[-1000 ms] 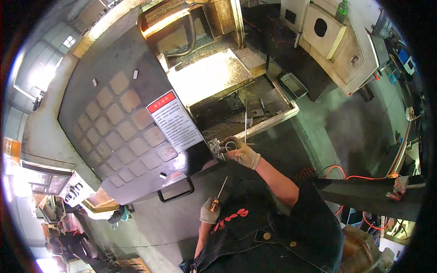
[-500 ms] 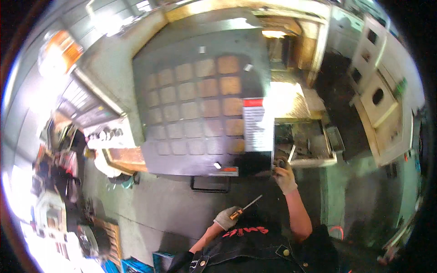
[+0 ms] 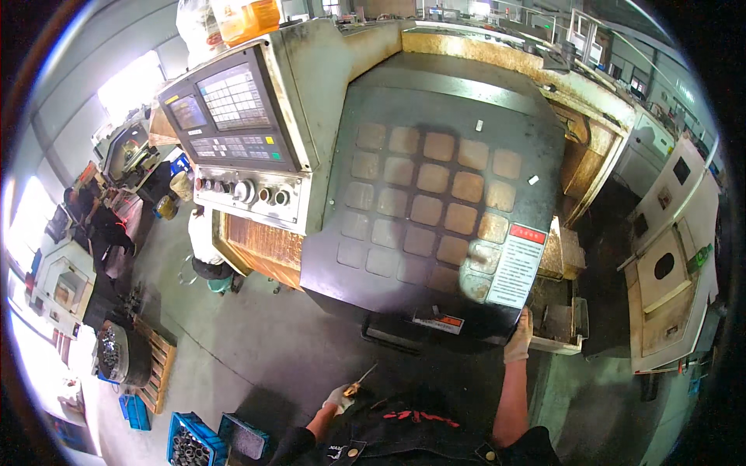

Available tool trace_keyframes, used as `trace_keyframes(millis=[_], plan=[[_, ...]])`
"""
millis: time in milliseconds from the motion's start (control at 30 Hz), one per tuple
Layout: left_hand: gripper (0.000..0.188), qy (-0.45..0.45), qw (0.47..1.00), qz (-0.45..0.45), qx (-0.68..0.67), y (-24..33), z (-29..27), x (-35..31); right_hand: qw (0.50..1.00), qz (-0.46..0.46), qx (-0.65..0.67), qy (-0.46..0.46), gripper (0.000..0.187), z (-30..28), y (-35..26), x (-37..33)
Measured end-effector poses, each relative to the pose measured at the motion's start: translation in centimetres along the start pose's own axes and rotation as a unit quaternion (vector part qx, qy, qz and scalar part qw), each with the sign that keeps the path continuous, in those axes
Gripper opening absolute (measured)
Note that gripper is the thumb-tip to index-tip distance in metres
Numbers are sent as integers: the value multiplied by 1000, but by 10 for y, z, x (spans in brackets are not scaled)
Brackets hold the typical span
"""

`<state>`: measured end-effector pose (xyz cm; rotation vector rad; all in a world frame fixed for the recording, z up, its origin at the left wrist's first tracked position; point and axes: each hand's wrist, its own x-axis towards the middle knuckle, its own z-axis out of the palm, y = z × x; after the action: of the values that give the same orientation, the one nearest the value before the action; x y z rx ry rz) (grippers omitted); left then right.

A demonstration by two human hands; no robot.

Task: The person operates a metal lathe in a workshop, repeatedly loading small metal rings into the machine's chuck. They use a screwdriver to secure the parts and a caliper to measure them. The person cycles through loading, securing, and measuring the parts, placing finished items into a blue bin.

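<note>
My left hand (image 3: 339, 398), in a pale work glove, is closed round the orange handle of a screwdriver (image 3: 354, 387), its thin shaft pointing up and to the right. On the other side, my gloved right hand (image 3: 518, 340) is closed on the lower right edge of a large dark machine door (image 3: 435, 299). The hand partly hides that corner. Rows of square window panes fill the door, and a white label with a red top (image 3: 517, 266) is stuck near its right edge. A black pull handle (image 3: 388, 335) juts from the bottom edge, apart from both hands.
A control panel (image 3: 233, 116) with knobs stands left of the door. Beyond the door's right edge are a narrow opening and a metal tray (image 3: 561, 339). Blue crates (image 3: 194, 441) of metal parts and a wooden pallet (image 3: 159, 365) lie at lower left. A pale cabinet (image 3: 676, 272) stands right.
The view has swung left, bringing the control panel in fully. The door has slid right, narrowing the opening. My right hand, which was near a white stick-like thing, is now on the door edge.
</note>
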<state>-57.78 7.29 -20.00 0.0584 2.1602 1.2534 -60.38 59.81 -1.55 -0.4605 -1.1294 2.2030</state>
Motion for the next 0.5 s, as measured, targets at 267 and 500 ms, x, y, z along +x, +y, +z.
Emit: trace_keyframes(millis=[267,500], plan=[[33,-9,971,-187,147,-111,-34,-52,985,21,-91,146,47,5,3,3],[32,-19,957,-284,-59,-95,-17,11,994,21,-62,92,42,-25,20,23]])
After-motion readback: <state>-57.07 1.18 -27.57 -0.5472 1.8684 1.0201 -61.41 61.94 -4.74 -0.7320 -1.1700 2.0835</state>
